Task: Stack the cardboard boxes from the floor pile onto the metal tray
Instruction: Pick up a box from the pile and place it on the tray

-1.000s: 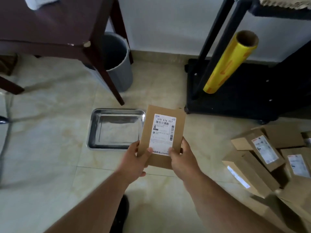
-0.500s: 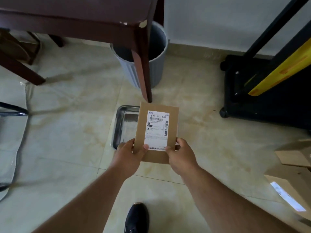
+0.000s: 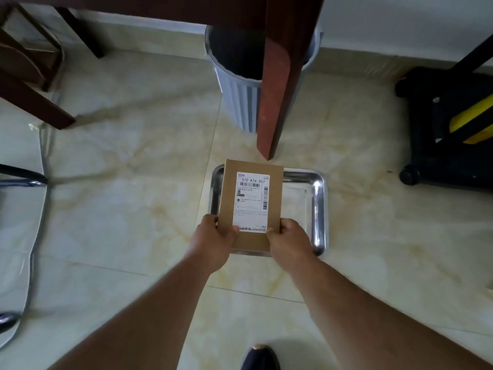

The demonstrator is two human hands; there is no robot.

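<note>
Two hands hold one cardboard box [image 3: 250, 204] in the head view: the left hand [image 3: 213, 236] pinches its near left corner, the right hand [image 3: 289, 240] its near right corner, thumbs on top. Beyond the hands, under the box, lies the metal tray [image 3: 318, 209] on the floor. The box looks flat, stiff and light; gripping the edges seems safe, the label maybe slippery.

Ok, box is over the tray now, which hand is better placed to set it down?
Neither alone: the left hand and right hand each grip a near corner of the cardboard box, evenly. If one must let go, probably keep the right: more bare metal tray shows on that side.
</note>
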